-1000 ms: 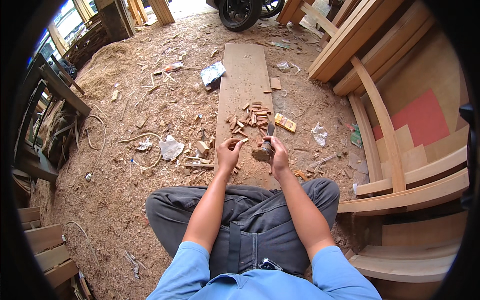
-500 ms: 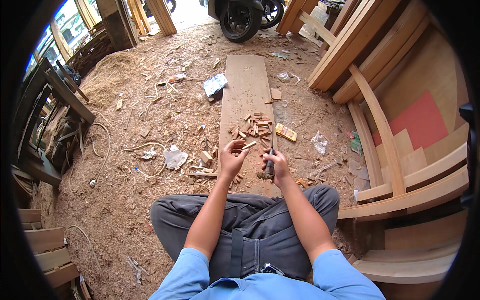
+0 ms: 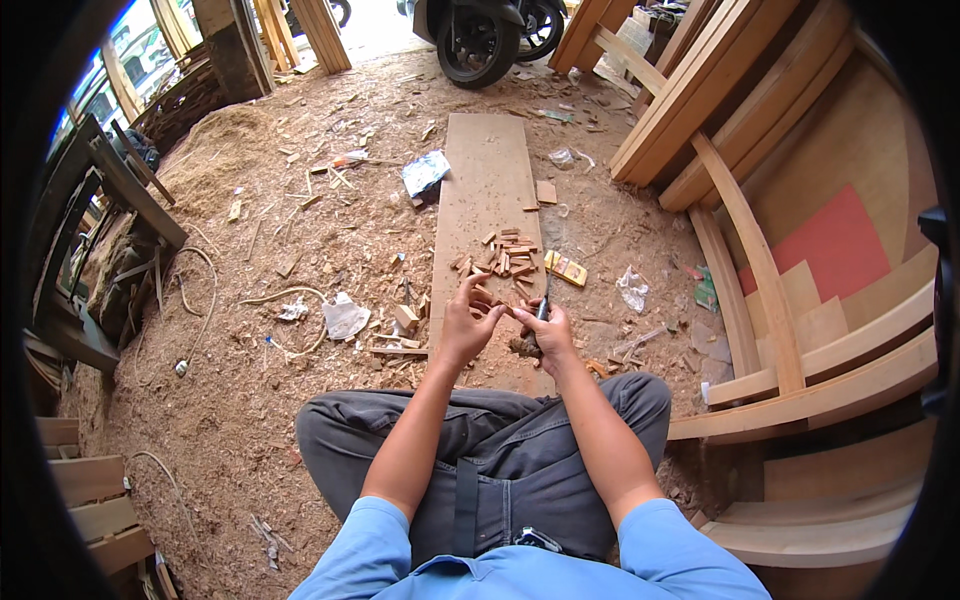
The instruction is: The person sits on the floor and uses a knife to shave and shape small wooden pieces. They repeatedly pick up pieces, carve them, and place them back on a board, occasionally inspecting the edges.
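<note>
My left hand (image 3: 466,325) is closed in a pinch on a small wood block (image 3: 502,309), partly covered by the fingers. Against the other end of that block rest the fingertips of my right hand (image 3: 554,336). In the right palm sits a dark-handled tool (image 3: 543,308); its exact kind is too small to tell. Both hands are over the near part of a long plank (image 3: 487,160) lying on the ground. Just beyond them, a heap of small wood blocks (image 3: 511,250) is scattered on the plank.
Wood shavings (image 3: 240,400) cover the ground. Right of the plank lie a yellow pack (image 3: 566,268) and a crumpled plastic bag (image 3: 632,288). Wooden frames (image 3: 765,250) lean at the right. A motorbike wheel (image 3: 477,45) stands beyond the plank. A cable (image 3: 285,292) curls at the left.
My hands have come together, the right moving left and inward. Its fingertips now meet the small block in my left hand, and the tool has tilted.
</note>
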A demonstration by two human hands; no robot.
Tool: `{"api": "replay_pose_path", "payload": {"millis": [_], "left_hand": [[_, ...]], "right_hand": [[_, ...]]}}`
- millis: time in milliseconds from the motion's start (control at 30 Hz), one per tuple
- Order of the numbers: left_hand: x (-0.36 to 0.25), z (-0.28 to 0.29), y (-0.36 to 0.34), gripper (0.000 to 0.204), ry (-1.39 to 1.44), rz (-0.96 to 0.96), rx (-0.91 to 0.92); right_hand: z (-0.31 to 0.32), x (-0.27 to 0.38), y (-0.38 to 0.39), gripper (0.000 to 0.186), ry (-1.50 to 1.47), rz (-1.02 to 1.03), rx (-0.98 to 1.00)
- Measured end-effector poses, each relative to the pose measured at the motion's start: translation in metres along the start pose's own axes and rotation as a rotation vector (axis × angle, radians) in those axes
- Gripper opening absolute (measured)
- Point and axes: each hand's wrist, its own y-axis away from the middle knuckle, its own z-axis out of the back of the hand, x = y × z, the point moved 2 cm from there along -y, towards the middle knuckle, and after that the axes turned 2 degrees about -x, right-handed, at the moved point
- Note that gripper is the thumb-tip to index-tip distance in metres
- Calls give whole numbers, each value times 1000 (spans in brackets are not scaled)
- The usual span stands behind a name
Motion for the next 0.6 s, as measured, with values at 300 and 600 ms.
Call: {"api": "replay_pose_path", "payload": {"millis": [300,600], "left_hand": [[31,-20,2,19,279,84,66],[36,-11,-2,18,407,246,-45]], "right_hand": [[-4,-4,4,26,-136,-109,44],[-10,-2,6,23,23,-60,6]]}}
